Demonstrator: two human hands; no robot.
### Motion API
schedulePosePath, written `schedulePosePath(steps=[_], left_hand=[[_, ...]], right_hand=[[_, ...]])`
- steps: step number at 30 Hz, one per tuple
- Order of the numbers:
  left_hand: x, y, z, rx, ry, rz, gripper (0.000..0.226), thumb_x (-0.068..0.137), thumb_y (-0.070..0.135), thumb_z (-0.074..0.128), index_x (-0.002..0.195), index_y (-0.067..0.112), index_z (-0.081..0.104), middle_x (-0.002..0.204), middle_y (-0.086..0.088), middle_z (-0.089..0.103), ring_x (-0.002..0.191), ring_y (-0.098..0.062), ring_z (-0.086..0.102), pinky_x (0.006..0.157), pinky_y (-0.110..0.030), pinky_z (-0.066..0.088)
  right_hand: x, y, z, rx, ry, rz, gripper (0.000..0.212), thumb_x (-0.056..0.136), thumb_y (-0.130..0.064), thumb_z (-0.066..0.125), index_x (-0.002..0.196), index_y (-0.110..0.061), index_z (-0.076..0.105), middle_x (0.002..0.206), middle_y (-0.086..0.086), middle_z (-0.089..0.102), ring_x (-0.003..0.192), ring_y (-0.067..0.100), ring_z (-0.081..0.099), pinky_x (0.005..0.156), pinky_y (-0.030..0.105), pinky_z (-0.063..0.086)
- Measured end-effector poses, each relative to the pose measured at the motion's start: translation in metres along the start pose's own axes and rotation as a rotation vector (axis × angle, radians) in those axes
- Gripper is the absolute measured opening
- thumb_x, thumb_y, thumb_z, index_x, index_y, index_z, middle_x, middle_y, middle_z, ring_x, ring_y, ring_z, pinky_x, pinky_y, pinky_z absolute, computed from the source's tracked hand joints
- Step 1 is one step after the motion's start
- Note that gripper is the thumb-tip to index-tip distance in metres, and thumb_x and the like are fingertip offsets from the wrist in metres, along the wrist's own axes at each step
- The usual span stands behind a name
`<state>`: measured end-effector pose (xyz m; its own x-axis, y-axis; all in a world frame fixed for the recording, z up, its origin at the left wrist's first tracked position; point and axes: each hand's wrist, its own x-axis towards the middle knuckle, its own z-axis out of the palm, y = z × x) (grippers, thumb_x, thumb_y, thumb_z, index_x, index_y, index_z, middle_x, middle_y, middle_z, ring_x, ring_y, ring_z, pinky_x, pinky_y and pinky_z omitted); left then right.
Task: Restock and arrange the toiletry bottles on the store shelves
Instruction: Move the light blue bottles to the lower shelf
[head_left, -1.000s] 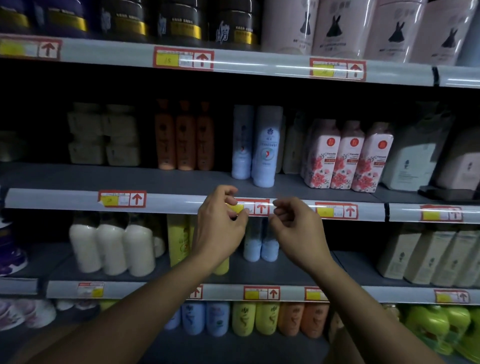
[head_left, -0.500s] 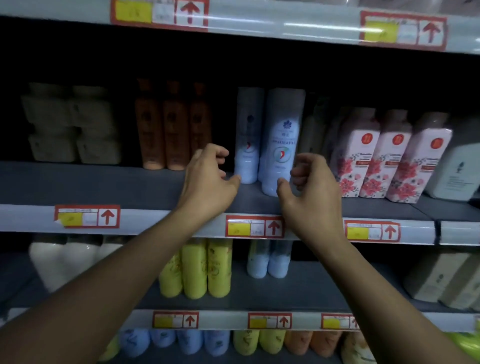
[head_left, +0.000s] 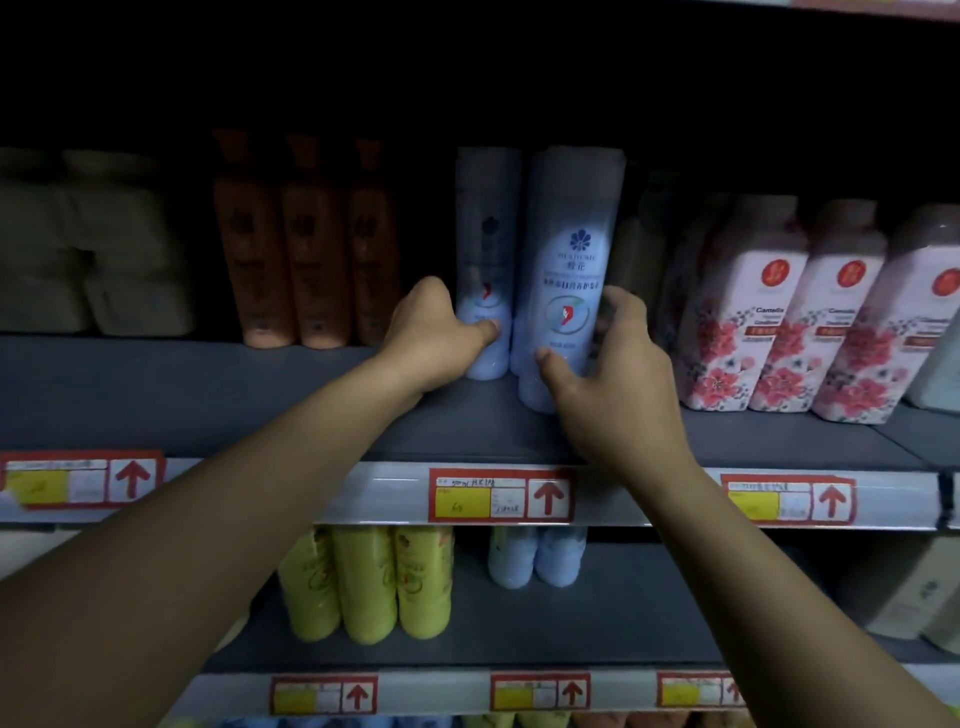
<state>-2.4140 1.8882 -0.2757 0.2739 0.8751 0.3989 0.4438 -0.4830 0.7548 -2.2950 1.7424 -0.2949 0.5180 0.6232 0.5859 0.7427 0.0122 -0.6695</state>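
Two dim grey store shelves (head_left: 208, 405) fill the view, red-and-yellow price tags (head_left: 501, 496) along their edges. On the upper one stand two tall pale-blue bottles, upright: the left hand (head_left: 436, 338) wraps the rear bottle (head_left: 485, 249), the right hand (head_left: 618, 384) curls round the front bottle (head_left: 566, 270).

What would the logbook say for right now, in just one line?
step: arranging | left hand: grips rear pale blue bottle | right hand: grips front pale blue bottle | both upright on grey shelf
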Motion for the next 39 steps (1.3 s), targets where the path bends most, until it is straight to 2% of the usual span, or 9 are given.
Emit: schedulePosePath(steps=[4,8,13,18,21,26,29,34,39], left_hand=[[-0.001,-0.004,0.0,-0.083,-0.019,-0.009,0.061,0.059,0.054,0.085,0.103,0.016,0.067,0.103,0.0,0.073,0.095,-0.02,0.071,0.084,-0.039,0.06],[-0.011,-0.004,-0.008,-0.139,0.0,-0.018,0.076,0.038,0.064,0.083,0.1,0.022,0.071,0.097,0.006,0.077,0.089,-0.015,0.075,0.084,-0.041,0.063],[-0.033,0.0,-0.019,-0.164,-0.009,0.022,0.058,0.056,0.043,0.092,0.106,0.026,0.067,0.102,0.008,0.075,0.094,-0.012,0.073,0.09,-0.04,0.061],[-0.054,0.003,-0.027,-0.214,-0.029,0.082,0.062,0.044,0.054,0.084,0.098,0.028,0.067,0.095,0.009,0.078,0.086,-0.007,0.076,0.085,-0.039,0.063],[-0.071,0.004,-0.032,-0.244,-0.033,0.13,0.057,0.052,0.047,0.091,0.1,0.029,0.068,0.095,0.007,0.078,0.084,-0.005,0.076,0.081,-0.04,0.065],[-0.097,0.008,-0.043,-0.263,0.038,0.218,0.068,0.052,0.056,0.089,0.11,0.025,0.07,0.096,0.007,0.078,0.084,-0.003,0.075,0.077,-0.039,0.065],[-0.111,0.013,-0.051,-0.263,0.096,0.283,0.062,0.057,0.045,0.095,0.111,0.03,0.068,0.099,0.012,0.077,0.088,0.001,0.073,0.08,-0.038,0.064],[-0.134,0.028,-0.064,-0.255,0.161,0.346,0.065,0.054,0.06,0.086,0.113,0.042,0.064,0.096,0.018,0.076,0.085,0.003,0.073,0.075,-0.037,0.064],[-0.162,0.038,-0.068,-0.286,0.124,0.353,0.065,0.06,0.049,0.091,0.118,0.034,0.067,0.1,0.016,0.077,0.087,0.003,0.073,0.074,-0.036,0.065]], right_hand=[[0.002,0.003,0.003,0.004,0.004,-0.004,0.067,0.089,-0.037,0.074,0.145,-0.021,0.042,0.134,0.002,0.063,0.122,0.025,0.062,0.1,0.043,0.052],[0.001,0.002,0.0,-0.036,0.019,0.004,0.061,0.085,-0.042,0.078,0.136,-0.022,0.05,0.124,0.006,0.057,0.114,0.024,0.056,0.092,0.033,0.046],[-0.008,-0.005,-0.006,0.008,0.039,0.024,0.06,0.082,-0.044,0.081,0.13,-0.025,0.051,0.12,-0.002,0.07,0.11,0.022,0.067,0.09,0.042,0.056],[-0.026,-0.016,-0.013,0.038,0.055,0.034,0.06,0.081,-0.05,0.081,0.129,-0.03,0.051,0.114,-0.01,0.072,0.105,0.016,0.069,0.088,0.045,0.058],[-0.04,-0.023,-0.019,0.062,0.059,0.036,0.062,0.08,-0.054,0.08,0.13,-0.031,0.051,0.115,-0.012,0.072,0.103,0.013,0.07,0.087,0.044,0.06],[-0.06,-0.038,-0.033,0.089,0.106,-0.019,0.061,0.082,-0.049,0.081,0.131,-0.032,0.049,0.116,-0.012,0.07,0.105,0.013,0.069,0.087,0.044,0.059],[-0.069,-0.046,-0.045,0.116,0.142,-0.053,0.061,0.082,-0.048,0.081,0.132,-0.034,0.047,0.117,-0.014,0.069,0.106,0.01,0.068,0.087,0.044,0.059],[-0.086,-0.056,-0.064,0.166,0.156,-0.105,0.061,0.085,-0.048,0.08,0.136,-0.033,0.051,0.117,-0.018,0.068,0.105,0.0,0.066,0.086,0.037,0.06],[-0.105,-0.057,-0.079,0.183,0.156,-0.118,0.059,0.085,-0.046,0.082,0.135,-0.036,0.052,0.115,-0.021,0.069,0.102,-0.005,0.066,0.084,0.033,0.061]])
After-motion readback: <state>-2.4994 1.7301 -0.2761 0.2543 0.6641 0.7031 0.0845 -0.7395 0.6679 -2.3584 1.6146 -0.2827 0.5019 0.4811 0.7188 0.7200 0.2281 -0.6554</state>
